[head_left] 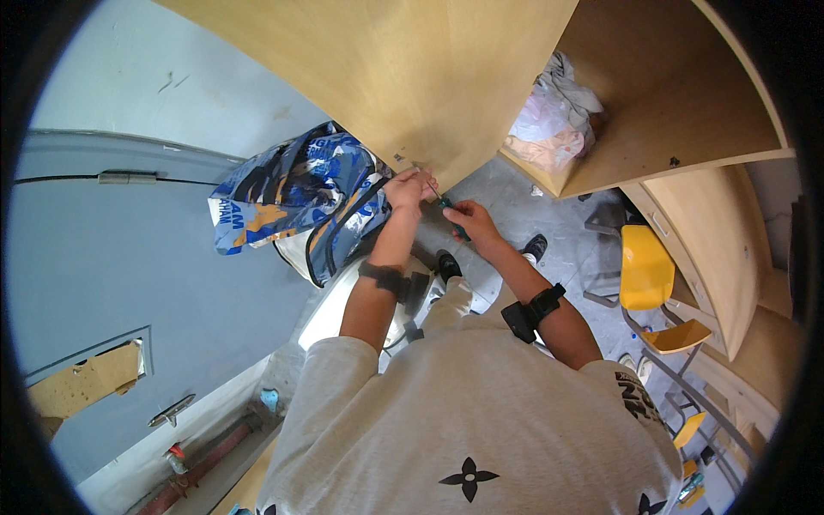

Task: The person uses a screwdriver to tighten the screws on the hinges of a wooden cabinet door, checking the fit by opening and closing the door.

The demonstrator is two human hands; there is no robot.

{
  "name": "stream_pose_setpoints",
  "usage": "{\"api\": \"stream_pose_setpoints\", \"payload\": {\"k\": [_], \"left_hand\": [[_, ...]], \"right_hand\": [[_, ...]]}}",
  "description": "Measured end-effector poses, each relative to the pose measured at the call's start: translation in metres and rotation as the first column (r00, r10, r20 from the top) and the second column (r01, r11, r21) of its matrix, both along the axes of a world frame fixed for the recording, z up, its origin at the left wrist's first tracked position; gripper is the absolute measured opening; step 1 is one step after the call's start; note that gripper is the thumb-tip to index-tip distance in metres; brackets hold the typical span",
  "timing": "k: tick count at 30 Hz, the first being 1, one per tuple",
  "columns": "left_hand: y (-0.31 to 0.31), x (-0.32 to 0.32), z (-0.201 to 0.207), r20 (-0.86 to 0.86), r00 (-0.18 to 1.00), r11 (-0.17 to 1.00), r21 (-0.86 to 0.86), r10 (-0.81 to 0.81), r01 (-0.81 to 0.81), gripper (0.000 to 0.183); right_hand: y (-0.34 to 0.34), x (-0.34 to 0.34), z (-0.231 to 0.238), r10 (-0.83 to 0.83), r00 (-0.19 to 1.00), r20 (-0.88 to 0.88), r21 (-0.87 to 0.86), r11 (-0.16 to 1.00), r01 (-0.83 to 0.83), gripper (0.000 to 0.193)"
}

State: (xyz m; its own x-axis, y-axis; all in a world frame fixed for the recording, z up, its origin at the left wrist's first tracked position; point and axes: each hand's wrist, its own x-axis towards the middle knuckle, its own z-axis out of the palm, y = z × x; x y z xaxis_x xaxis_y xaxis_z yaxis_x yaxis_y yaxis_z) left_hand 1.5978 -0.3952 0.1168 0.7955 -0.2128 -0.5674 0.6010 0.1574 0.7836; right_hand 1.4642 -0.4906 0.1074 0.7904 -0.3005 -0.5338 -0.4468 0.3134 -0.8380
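Blue-and-white printed woven bag (292,193): hanging left. Left hand (407,187): pinched at light plywood cabinet panel (386,77) edge, steadying something too small to identify. Right hand (468,219): closed on green-handled screwdriver (450,210), tip at panel. Fastening apparently under way, unfinished.

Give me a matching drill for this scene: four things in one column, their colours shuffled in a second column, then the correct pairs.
Things:
1. screwdriver handle
2. chair seat
3. door
4. cabinet panel

Colours:
A. light wood
B. yellow
C. dark green
D. grey-blue

Pairs: 1-C, 2-B, 3-D, 4-A

The right hand holds the screwdriver handle; the left hand steadies its tip at the cabinet panel's edge.
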Motion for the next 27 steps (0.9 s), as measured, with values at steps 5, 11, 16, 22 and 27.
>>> {"api": "stream_pose_setpoints", "payload": {"k": [5,11,16,22,27], "left_hand": [[-0.005,-0.004,0.004,-0.032,0.996,0.994,-0.054,0.088,-0.090,0.026],[0.024,0.007,-0.037,0.042,0.994,0.991,-0.092,0.099,-0.095,0.032],[0.014,-0.005,-0.008,0.598,0.800,0.831,0.422,0.047,-0.364,0.034],[0.033,0.031,0.033,0.534,0.798,0.942,0.313,-0.279,0.120,0.042],[0.045,0.033,0.023,0.542,0.724,0.893,0.382,-0.427,0.240,0.027]], "right_hand": [[-0.016,0.000,0.000,0.102,0.984,-0.148,0.639,0.769,0.016,0.024],[-0.003,0.000,0.000,0.039,0.996,0.080,0.136,0.989,-0.050,0.033],[-0.017,-0.009,-0.057,0.104,0.977,0.185,-0.511,0.859,0.006,0.037],[-0.090,-0.119,-0.019,0.363,0.931,-0.031,-0.258,0.897,-0.359,0.034],[-0.194,-0.255,-0.031,-0.308,0.922,-0.235,-0.096,0.951,0.293,0.021]]}}
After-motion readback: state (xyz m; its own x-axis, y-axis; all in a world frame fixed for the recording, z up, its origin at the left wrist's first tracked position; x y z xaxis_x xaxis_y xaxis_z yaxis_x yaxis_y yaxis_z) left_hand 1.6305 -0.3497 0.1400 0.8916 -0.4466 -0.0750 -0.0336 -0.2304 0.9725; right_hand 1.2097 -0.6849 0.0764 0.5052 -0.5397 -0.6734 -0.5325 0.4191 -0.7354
